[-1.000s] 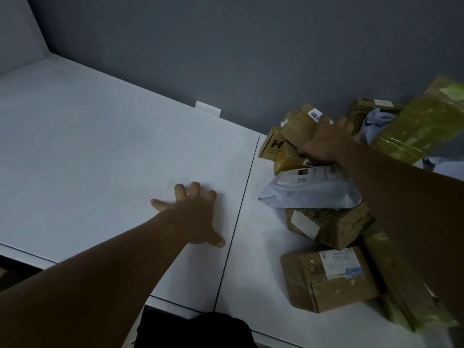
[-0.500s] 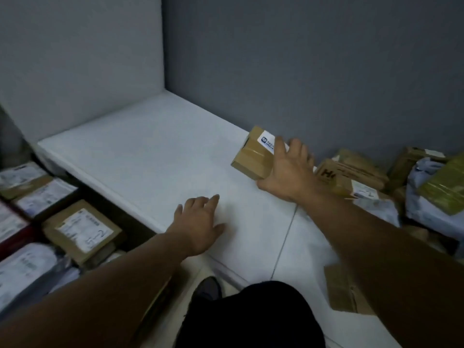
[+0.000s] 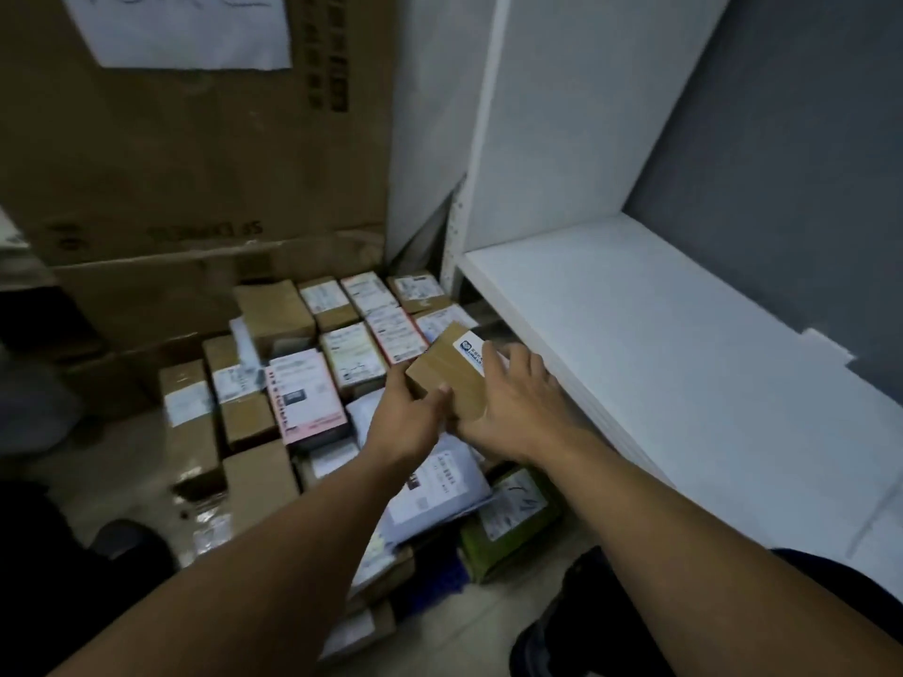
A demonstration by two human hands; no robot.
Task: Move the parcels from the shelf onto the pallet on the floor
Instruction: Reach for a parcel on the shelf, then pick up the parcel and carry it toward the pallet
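My right hand [image 3: 518,408] has the small brown box [image 3: 447,378] off the shelf [image 3: 684,364]. A moment ago it was only dragging the box along the white board. Now the box is in the air, out past the shelf edge, and my right hand lies over its right side by the blue-and-white label, holding it.

My left hand [image 3: 408,425] was flat on the shelf half a second back and has come across to help. Its thumb is on top and its fingers are tucked under the near corner. So both hands grip the box, which is tilted a little above the parcels [image 3: 342,354] laid in rows on the floor.

I can't see the pallet itself; it's buried under them. The shelf runs along my right, and big cardboard cartons [image 3: 195,163] stand behind the pile.

I reckon the lift is done. What's left is picking a spot and lowering this one, maybe near the white mailer [image 3: 440,481] just below my wrists.
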